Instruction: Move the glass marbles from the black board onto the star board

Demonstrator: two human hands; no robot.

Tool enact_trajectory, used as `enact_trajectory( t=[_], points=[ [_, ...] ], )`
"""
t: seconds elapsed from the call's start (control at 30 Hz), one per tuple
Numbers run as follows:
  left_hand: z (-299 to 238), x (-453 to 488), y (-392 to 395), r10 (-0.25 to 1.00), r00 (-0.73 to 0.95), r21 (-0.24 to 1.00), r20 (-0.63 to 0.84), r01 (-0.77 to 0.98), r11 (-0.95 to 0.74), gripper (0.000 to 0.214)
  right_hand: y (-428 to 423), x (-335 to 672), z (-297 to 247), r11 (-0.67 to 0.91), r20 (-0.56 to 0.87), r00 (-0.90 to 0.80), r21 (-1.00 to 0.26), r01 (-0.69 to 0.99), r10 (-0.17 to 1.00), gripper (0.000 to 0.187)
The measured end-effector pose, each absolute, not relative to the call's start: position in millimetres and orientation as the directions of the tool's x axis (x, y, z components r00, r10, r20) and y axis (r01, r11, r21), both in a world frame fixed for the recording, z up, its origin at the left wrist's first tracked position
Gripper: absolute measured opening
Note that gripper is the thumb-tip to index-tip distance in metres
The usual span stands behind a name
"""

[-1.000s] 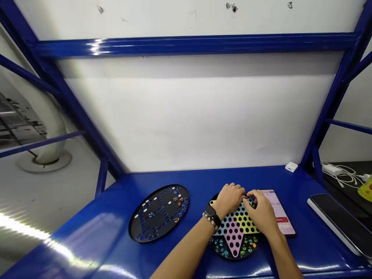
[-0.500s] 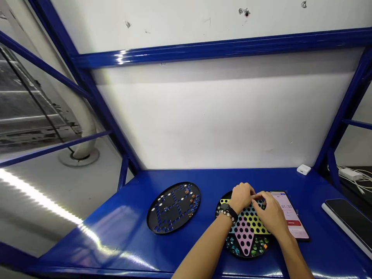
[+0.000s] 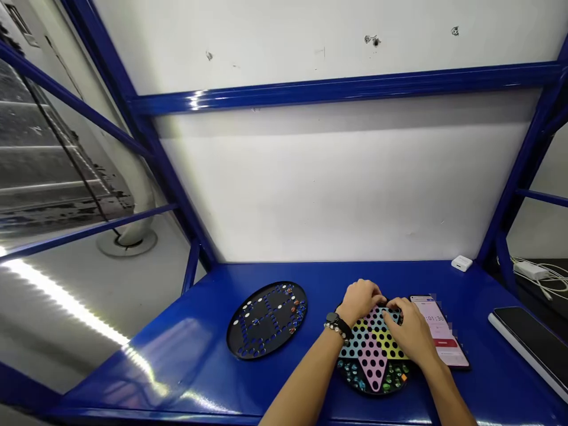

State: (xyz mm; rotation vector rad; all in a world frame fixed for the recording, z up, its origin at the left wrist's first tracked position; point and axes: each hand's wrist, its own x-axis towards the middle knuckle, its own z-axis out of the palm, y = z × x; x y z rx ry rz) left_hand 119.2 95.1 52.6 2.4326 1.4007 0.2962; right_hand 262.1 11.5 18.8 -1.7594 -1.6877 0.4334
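A round Chinese checkers board with a pink, yellow and light-blue star full of dark holes lies on the blue table. Green marbles and teal marbles fill its near rim pockets, with a small orange piece among the green. Over the board's far left part, my left hand has its fingers curled together; what they hold, if anything, is hidden. My right hand rests over the far right part, thumb and forefinger apart, nothing visible between them.
A black round game board with white and brown marbles sits to the left. Right of my right hand lies a phone with a timer. Farther right are a dark-topped white device and a small white case. Blue frame bars surround the table.
My hands, fingertips touching before, are now slightly apart. The left hand has shifted a little left, and more of the star's far point shows. The view has tilted slightly.
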Motion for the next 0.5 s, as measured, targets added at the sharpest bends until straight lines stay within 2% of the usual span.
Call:
enact_trajectory(
  t=[0.07, 0.17, 0.3, 0.37, 0.5],
  points=[
    [57, 89, 97, 0.876, 0.471, 0.451, 0.102, 0.763, -0.463, 0.030, 10, 261, 21, 0.038, 0.188, 0.115, -0.658, 0.752, 0.976, 0.020],
    [63, 25, 101, 0.943, 0.276, 0.576, 0.186, 0.747, -0.332, 0.032, 6, 259, 25, 0.047, 0.195, 0.111, -0.660, 0.749, 0.974, 0.020],
    [57, -60, 100, 0.982, 0.005, 0.610, 0.189, 0.783, -0.121, 0.037, 3, 257, 28, 0.047, 0.188, 0.105, -0.662, 0.748, 0.977, 0.020],
    [49, -85, 97, 0.988, -0.017, 0.580, 0.156, 0.811, -0.077, 0.034, 4, 257, 27, 0.048, 0.181, 0.103, -0.676, 0.735, 0.978, 0.021],
    [40, -93, 94, 0.995, 0.065, 0.548, 0.075, 0.831, -0.096, 0.030, 5, 258, 25, 0.061, 0.184, 0.103, -0.715, 0.696, 0.977, 0.025]
  ],
)
